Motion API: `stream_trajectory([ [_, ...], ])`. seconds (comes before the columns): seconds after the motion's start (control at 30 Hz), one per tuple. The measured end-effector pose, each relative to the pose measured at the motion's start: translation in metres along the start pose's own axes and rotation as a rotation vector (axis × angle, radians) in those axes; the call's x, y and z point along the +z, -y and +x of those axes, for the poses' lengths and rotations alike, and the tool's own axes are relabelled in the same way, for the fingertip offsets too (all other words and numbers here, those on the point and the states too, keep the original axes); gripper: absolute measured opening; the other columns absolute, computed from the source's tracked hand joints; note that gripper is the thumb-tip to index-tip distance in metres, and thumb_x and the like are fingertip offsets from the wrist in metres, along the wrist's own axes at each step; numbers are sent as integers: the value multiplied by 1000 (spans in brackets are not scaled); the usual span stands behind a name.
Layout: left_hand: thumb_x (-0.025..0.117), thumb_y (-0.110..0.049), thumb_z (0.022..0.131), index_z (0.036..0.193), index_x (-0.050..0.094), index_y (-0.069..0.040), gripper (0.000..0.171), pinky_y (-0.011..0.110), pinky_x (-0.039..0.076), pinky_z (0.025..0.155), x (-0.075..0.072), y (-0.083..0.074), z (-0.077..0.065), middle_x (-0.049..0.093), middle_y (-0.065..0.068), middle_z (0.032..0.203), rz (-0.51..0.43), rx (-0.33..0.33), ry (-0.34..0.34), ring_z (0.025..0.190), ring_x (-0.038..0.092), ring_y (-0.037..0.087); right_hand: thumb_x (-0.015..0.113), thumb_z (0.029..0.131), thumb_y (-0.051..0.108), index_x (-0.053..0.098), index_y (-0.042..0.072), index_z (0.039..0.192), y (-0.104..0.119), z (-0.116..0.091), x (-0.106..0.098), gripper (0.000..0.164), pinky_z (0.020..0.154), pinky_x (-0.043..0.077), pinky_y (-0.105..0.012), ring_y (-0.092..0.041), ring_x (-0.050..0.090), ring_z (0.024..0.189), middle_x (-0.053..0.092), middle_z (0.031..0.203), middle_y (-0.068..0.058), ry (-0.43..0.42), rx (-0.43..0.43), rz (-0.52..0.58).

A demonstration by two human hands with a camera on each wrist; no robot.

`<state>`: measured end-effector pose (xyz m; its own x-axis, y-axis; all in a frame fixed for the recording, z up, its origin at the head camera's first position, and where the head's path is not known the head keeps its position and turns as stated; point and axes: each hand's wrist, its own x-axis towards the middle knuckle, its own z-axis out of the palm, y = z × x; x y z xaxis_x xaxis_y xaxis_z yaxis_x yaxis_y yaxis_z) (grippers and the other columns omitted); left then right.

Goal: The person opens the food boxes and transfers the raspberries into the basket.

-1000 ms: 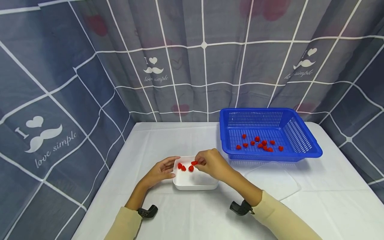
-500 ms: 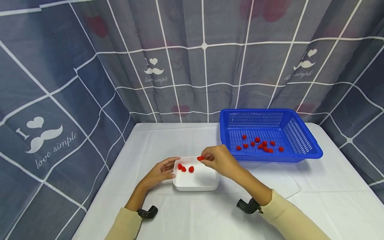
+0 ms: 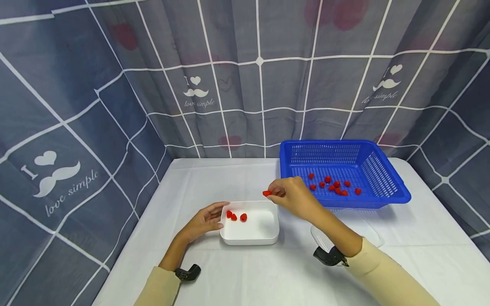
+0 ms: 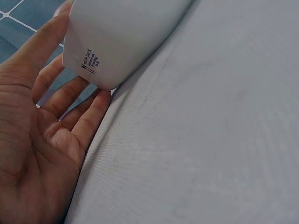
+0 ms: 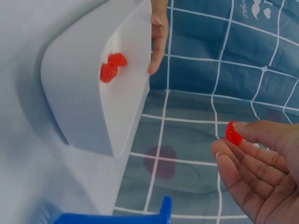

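A white rectangular box (image 3: pixel 250 229) stands on the table, a few red berries (image 3: pixel 243 217) lying in its left part. My left hand (image 3: pixel 204 219) holds the box at its left end, thumb and fingers spread along the wall. Small dark print shows on the box wall (image 4: pixel 100 37) in the left wrist view. Between thumb and fingertips, my right hand (image 3: pixel 292 196) pinches one small red berry (image 3: pixel 266 193) in the air beyond the box's far right corner. In the right wrist view that bumpy, glossy berry (image 5: pixel 233 133) shows clear of the box.
A blue slotted basket (image 3: pixel 386 197) with several red berries (image 3: pixel 337 184) stands at the back right. Under the right forearm lies a clear lid (image 3: pixel 361 225) on the white-covered table (image 3: pixel 226 278). Checked curtain (image 3: pixel 237 97) encloses the back and sides.
The right hand has lifted a berry out over the box and carried it right and away, toward the blue basket. My left hand and the box have stayed in place.
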<state>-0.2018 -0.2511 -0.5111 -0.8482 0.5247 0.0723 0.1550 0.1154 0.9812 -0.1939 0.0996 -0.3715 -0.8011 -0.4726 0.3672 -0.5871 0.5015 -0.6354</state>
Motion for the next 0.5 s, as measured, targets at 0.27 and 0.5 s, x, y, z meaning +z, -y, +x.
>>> stream_trajectory([
  [0.27,74,1,90,151,45,-5,68,26,42,111,-1,3,2,44,23,153,9,31,9,141,41,42,81,84,3,75,1,90,-6,0,-17,9,66,61,-25,-13,70,72,74,81,-3,-39,15,-12],
  [0.5,74,-1,89,151,45,-5,68,25,43,110,1,2,0,43,24,153,1,34,16,142,41,43,80,85,2,75,2,91,-10,-2,-26,8,66,61,-24,-13,70,71,74,81,-3,-49,46,-8],
])
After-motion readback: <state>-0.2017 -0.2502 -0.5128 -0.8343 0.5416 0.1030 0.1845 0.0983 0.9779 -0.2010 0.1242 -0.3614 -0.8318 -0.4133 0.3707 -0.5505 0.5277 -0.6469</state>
